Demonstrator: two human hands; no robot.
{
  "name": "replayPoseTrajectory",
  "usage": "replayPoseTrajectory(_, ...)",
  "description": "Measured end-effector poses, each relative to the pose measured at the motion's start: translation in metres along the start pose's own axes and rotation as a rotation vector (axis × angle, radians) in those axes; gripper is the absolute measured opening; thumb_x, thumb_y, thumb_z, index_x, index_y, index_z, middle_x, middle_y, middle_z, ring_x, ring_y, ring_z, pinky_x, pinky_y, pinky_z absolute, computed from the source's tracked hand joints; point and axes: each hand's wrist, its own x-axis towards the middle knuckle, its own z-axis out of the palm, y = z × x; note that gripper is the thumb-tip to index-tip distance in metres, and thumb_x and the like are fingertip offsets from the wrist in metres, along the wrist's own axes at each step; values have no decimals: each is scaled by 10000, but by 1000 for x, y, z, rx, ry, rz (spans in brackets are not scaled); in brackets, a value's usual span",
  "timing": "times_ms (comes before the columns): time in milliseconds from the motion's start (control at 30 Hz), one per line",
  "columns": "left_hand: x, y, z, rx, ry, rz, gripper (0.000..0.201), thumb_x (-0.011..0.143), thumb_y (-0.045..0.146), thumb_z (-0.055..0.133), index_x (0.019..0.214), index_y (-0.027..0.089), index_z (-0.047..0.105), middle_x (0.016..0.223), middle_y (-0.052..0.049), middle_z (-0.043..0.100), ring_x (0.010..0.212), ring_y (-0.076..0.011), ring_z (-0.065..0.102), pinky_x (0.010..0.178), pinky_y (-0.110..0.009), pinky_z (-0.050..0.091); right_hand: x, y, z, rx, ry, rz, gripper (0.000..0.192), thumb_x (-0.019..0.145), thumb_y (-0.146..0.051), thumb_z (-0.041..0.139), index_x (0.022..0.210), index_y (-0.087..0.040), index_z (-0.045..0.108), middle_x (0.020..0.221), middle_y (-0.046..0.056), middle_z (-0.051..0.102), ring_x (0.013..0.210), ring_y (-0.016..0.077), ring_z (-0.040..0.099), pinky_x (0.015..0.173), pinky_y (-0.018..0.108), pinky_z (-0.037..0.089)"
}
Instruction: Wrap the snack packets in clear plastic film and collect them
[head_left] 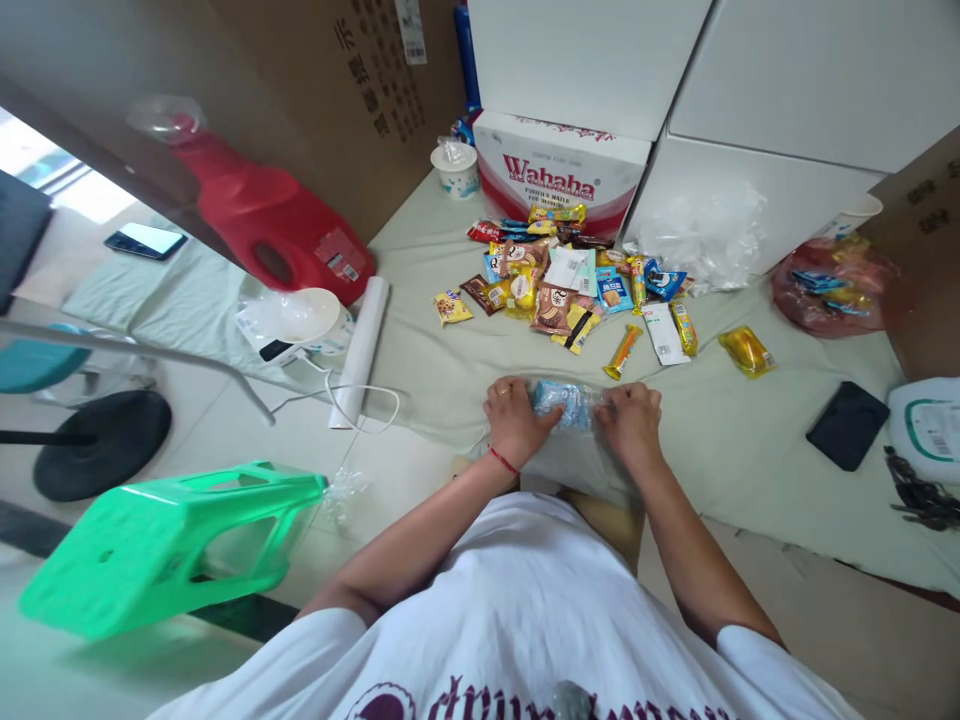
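At the near edge of the cloth-covered table, a clear plastic bag (585, 400) holds a blue and white packet (568, 408). My left hand (517, 418) is closed on the left end of the bag, its thumb pressing on the packet. Around the bag's right end, my right hand (628, 425) is closed, pinching the plastic. Print on the packet is too small to read. Just beyond my hands lies a pile of small wrapped snacks (551, 305), and a yellow-orange snack stick (622, 351) is nearest to them.
Behind the snacks stands a Wahaha carton (559, 170), with crumpled clear bags (701, 240) beside it. To the right are a yellow packet (746, 351), a red bag of snacks (832, 290) and a black wallet-like item (848, 425). A red jug (277, 225), white roll (360, 350) and paper cup (319, 320) stand left.
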Motion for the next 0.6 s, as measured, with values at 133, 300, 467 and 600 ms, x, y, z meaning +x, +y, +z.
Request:
replayPoseTrajectory(133,0,8,3,-74,-37,62,335,793,449,792,936,203,615,1129,-121,613,1126,-306,566,954,-437,479,-15,-15,-5,165,72,-18,111,912,-266,552,904,-210,648,1075,123,607,987,262,563,871,391,462)
replayPoseTrajectory(300,-12,21,7,-180,22,356,66,873,220,610,937,206,599,1091,-133,604,1055,-280,571,896,-427,472,-31,-34,-1,792,-36,118,205,951,-424,503,969,-242,594,817,31,649,754,206,598,741,345,515)
replayPoseTrajectory(467,-21,10,15,-199,-102,686,344,722,198,615,1064,171,622,1243,-210,581,1249,-373,511,1027,-561,432,-40,-31,14,1273,-129,283,404,939,-589,487,1041,-214,598,966,86,690,906,231,652,775,370,569)
replayPoseTrajectory(600,-37,5,22,-420,-246,909,618,616,205,579,1233,173,561,1489,-226,455,1487,-405,327,1187,-653,305,-51,-27,22,1013,-27,327,356,895,-537,616,1033,-208,601,904,50,686,807,186,620,710,307,564)
